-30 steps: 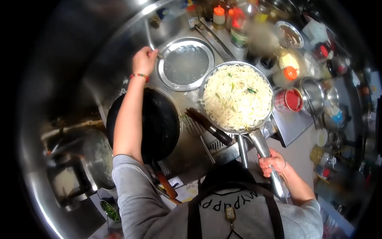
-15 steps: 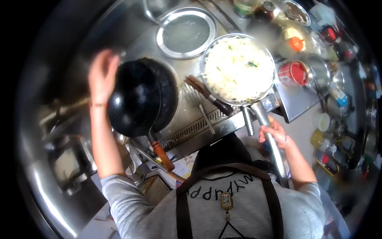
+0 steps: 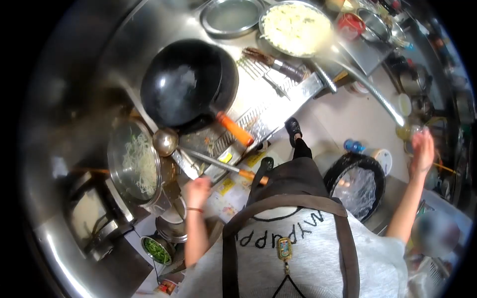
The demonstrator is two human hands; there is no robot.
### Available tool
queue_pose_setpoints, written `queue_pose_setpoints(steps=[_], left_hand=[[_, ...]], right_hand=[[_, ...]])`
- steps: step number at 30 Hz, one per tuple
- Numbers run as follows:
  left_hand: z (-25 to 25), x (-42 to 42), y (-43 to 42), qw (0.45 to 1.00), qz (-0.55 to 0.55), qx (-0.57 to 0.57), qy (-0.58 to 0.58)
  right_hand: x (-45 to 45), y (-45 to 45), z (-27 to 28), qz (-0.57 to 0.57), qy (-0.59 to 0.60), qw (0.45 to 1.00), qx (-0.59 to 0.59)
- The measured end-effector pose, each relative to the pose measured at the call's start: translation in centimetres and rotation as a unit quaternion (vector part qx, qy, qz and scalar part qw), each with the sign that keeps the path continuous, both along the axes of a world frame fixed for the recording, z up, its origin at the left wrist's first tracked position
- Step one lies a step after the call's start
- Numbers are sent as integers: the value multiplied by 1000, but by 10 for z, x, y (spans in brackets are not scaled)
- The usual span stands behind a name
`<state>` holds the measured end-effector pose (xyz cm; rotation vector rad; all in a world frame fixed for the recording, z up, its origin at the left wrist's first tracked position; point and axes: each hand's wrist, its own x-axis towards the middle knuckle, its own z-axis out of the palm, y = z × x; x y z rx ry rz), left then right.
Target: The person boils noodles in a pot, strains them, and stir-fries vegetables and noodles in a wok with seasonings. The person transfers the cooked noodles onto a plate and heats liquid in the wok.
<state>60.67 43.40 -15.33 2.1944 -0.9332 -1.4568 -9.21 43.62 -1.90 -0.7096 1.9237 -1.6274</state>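
Note:
My left hand [image 3: 198, 191], blurred and curled closed, is below a ladle [image 3: 165, 142] and beside a metal bowl of pale shreds [image 3: 156, 191]. Whether anything is in its fingers is hidden. Out at the far right, my right hand [image 3: 422, 151] is raised with fingers extended and holds nothing. It is just past the end of a long metal handle [image 3: 380, 99]. That handle leads to a round pan piled with pale chopped food [image 3: 296, 29]. A black wok [image 3: 181, 82] with an orange wooden handle [image 3: 235, 130] sits tilted on the stove.
A brush [image 3: 278, 65] and a fork-like utensil [image 3: 266, 79] lie on the stove's front. Behind them is a round metal-rimmed pan [image 3: 232, 19]. A black bin [image 3: 329, 176] with a plastic liner stands on the floor at right. Chopped greens [image 3: 156, 250] fill a container at lower left.
My right hand has let go of the long handle and moved outward. My left hand has come down from beside the wok and curled closed. The view has shifted, showing more floor.

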Motion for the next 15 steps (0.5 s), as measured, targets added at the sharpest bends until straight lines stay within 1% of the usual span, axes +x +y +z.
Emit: queue_pose_setpoints(steps=[1, 2, 3, 4, 5, 6, 8, 9, 10, 11, 12, 13, 14, 15], left_hand=[[-26, -15, 34, 994, -35, 73, 72], [-67, -31, 72, 960, 60, 94, 256], [-83, -51, 86, 905, 149, 132, 377], [-80, -71, 85, 854, 211, 107, 464], [-78, -89, 76, 791, 263, 81, 546], [-83, -97, 67, 732, 272, 26, 624], [-87, -87, 65, 731, 235, -55, 638], [-95, -60, 82, 786, 247, -85, 561], [-52, -50, 87, 805, 155, -151, 552], [-7, -65, 89, 834, 229, -204, 458], [-9, -50, 89, 890, 173, -252, 339], [1, -32, 75, 718, 163, -19, 676], [19, -49, 74, 606, 83, -11, 791], [11, -86, 68, 594, 47, 32, 802]], right_hand=[[14, 38, -12, -27, -13, 999, 13], [27, 69, -26, -52, -24, 998, 23], [39, 96, -49, -45, -56, 996, 44], [54, 122, -65, -44, -90, 993, 65], [87, 130, -60, -40, -115, 988, 90], [132, 128, -50, -41, -141, 983, 114], [176, 139, -37, 38, -183, 975, 121], [192, 144, -33, 76, -189, 973, 112], [213, 148, -17, 98, -184, 971, 117], [218, 158, -23, 115, -197, 966, 121], [229, 165, -32, 102, -219, 963, 120], [235, 180, -63, 113, -269, 955, 52], [247, 189, -65, 108, -277, 951, 86], [253, 199, -75, 134, -272, 950, 75]])
